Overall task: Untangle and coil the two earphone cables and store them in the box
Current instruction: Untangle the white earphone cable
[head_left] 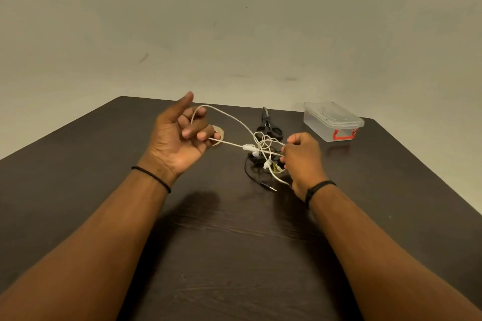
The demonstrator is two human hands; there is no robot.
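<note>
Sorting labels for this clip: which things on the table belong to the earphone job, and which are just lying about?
In the job:
white earphone cable, held by left hand and right hand
black earphone cable
clear box, lid on

Lying about:
scissors
small round tan thing, partly hidden

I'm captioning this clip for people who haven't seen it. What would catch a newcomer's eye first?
Two bare hands over a dark table: the left hand pulls a loop of white earphone cable away from a knot of white and black cable that the right hand grips. Behind lie scissors and a closed clear box, far right.
</note>
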